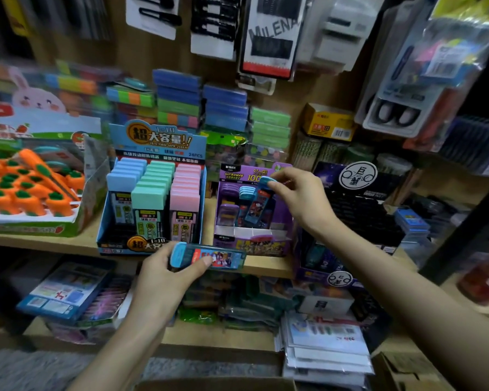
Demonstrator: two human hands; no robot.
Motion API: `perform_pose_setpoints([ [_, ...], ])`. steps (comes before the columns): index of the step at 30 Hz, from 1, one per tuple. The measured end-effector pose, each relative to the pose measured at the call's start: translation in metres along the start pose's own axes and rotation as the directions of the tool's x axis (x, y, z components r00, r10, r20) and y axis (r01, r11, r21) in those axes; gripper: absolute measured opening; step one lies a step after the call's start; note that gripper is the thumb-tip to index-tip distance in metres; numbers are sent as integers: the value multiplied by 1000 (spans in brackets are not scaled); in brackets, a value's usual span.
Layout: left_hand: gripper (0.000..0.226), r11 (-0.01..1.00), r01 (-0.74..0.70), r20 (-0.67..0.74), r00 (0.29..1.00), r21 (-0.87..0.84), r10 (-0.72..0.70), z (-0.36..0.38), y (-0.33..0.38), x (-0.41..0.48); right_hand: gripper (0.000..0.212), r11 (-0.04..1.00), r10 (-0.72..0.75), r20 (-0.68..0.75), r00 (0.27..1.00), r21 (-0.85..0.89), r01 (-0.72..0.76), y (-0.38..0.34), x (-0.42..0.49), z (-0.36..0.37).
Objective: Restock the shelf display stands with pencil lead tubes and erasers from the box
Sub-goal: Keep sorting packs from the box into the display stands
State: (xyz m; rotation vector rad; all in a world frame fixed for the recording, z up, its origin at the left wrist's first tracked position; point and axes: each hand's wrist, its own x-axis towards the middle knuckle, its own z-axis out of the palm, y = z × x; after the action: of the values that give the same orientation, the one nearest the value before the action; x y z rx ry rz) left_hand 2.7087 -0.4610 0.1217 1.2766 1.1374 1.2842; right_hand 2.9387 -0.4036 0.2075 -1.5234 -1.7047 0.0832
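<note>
tubes (209,256), two: left hand (161,280), right hand (299,198)

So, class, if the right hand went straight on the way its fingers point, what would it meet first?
The right hand would probably meet the blue-capped lead tubes standing in the purple cardboard display stand; depth is unclear.
</note>
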Motion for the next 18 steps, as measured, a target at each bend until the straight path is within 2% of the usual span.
perform_pose_setpoints([
  [4,7,998,16,39,999,-66,-13,12,0,0,11,1000,15,18,1000,14,-15,1,13,-4],
  [9,11,997,6,94,996,-73,0,24,2,-2,16,993,48,57,997,109,-54,0,18,-2],
  [15,15,999,-11,150,989,-36,16,29,-3,-3,19,985,-82,62,995,-144,90,-7,20,2],
  [18,16,999,2,170,985,-52,7,29,-2,-3,20,967,-127,128,984,-206,151,-7,20,-2],
])
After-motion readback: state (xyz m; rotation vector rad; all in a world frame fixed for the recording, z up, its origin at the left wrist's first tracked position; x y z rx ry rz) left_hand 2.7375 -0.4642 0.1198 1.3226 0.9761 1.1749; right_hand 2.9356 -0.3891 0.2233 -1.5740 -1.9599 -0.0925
